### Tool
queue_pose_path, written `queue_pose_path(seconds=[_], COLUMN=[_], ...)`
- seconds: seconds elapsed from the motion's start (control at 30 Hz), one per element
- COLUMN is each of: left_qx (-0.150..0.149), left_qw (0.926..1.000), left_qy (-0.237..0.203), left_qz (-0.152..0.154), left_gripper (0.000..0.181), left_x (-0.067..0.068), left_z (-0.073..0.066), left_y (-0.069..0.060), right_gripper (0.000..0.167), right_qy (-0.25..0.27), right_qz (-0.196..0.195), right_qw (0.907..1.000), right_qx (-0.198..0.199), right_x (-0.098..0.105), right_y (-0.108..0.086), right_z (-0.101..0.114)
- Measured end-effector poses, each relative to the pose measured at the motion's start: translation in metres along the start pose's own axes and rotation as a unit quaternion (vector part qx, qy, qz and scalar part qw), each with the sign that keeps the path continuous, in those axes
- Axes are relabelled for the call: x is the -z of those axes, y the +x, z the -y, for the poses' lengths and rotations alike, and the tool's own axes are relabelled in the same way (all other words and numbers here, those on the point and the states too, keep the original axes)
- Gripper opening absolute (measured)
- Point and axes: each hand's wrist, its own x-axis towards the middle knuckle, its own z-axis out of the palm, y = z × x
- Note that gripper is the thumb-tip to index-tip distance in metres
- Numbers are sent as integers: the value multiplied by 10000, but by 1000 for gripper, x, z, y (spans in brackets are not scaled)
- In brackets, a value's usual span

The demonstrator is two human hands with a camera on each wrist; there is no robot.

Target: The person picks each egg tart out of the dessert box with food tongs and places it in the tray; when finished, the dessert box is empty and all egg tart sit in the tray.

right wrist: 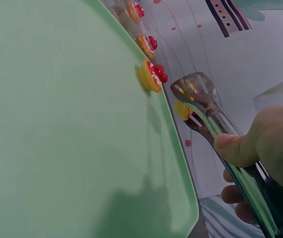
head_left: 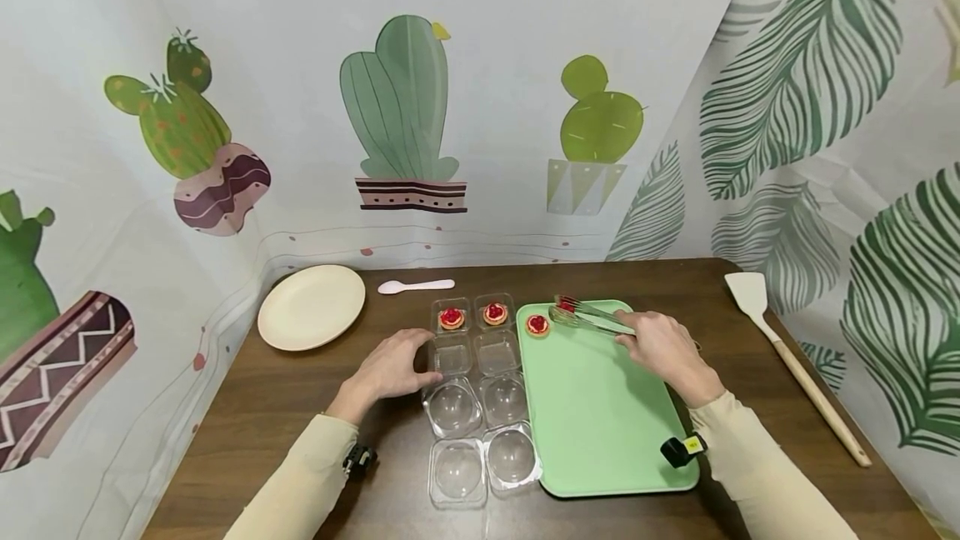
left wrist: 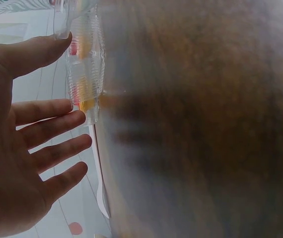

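Note:
My right hand (head_left: 667, 352) holds clear tongs (right wrist: 221, 131) over the far end of a green tray (head_left: 600, 423). A small tart (right wrist: 182, 110) with red topping sits between the tongs' tips, raised off the tray. Another tart (head_left: 537, 325) lies at the tray's far left corner. To the left stands a clear plastic container (head_left: 452, 355) with hinged lids (head_left: 457, 469) folded open toward me. Its two far compartments each hold a tart, one left (head_left: 452, 319) and one right (head_left: 495, 313). Beside the container's left edge is my left hand (head_left: 393, 365), fingers spread, thumb and fingertips at the plastic.
A cream plate (head_left: 312, 307) lies at the back left of the brown table (head_left: 262, 423), with a pale spoon (head_left: 416, 286) to its right. Along the right edge rests a white spatula (head_left: 795, 365) with a wooden handle. A patterned cloth (head_left: 495, 107) hangs behind.

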Motion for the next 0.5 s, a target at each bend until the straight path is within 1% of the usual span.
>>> queue_pose_path(seconds=[0.27, 0.5], left_qx=[-31, 1], left_qw=[10000, 10000], left_qy=[-14, -48], left_qz=[-33, -13], left_gripper=[71, 71], left_x=[-1, 1], left_z=[0, 0], left_y=[-1, -1], right_gripper=[40, 39], right_qy=[-35, -41], right_qz=[55, 94], right_qw=[10000, 9999], right_qx=[-12, -3], right_x=[-6, -7], right_y=[-1, -2], right_z=[-6, -8])
